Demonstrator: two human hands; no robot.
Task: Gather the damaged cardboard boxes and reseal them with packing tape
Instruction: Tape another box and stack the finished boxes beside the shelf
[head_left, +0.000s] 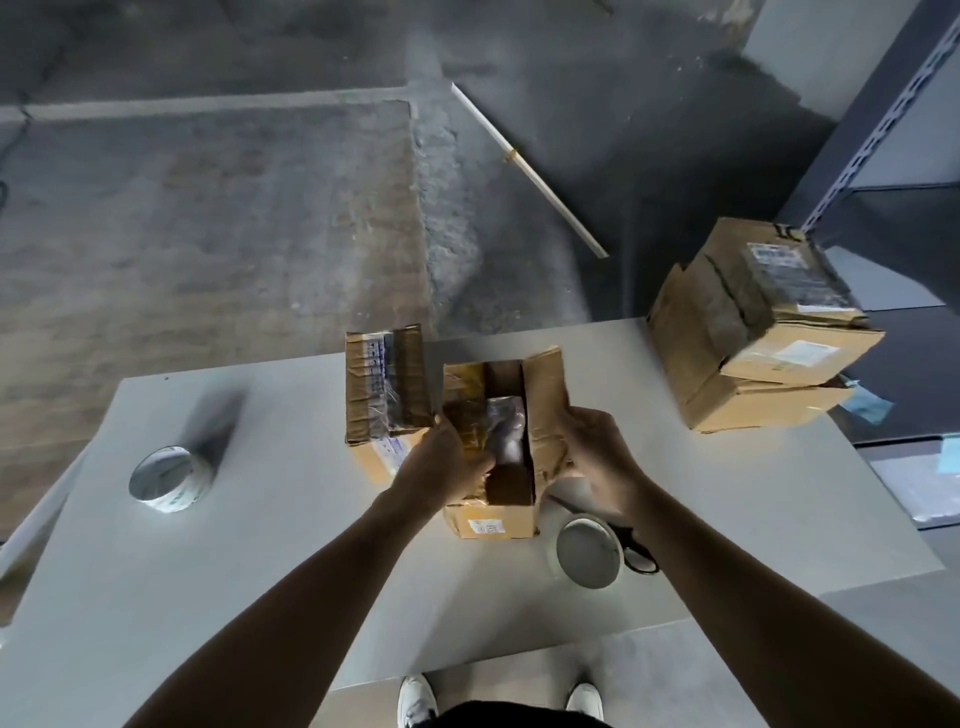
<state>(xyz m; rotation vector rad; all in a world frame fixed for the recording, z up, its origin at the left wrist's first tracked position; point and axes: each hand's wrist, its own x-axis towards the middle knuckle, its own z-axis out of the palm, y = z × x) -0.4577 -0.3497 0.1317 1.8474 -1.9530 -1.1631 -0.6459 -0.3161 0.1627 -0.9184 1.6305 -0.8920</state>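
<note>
Your left hand (447, 462) grips the left flap of the open box (511, 517), fingers curled over its edge. Your right hand (592, 452) grips the right flap, which stands up, creased and torn. The open box sits mid-table, toward your side, with something wrapped in pale plastic (504, 431) inside.

A small white label (485, 527) is on its front, but the print is too blurred to read. The second box (387, 395), just beside it on your left, shows a blue-and-white printed strip under clear tape, also unreadable. On the far right corner a stack (753, 332) of two boxes sits askew; its dark top label and white side label are illegible.

One tape roll (169, 478) lies well apart on your left. Another roll (589, 551) lies under your right wrist, beside dark-handled scissors (639, 558).

The table (260, 571) is plain white. Beyond it is a patchy grey concrete floor (234, 208) with a white rod (530, 171) lying on it, and a grey metal rack (883, 130) stands at right.
</note>
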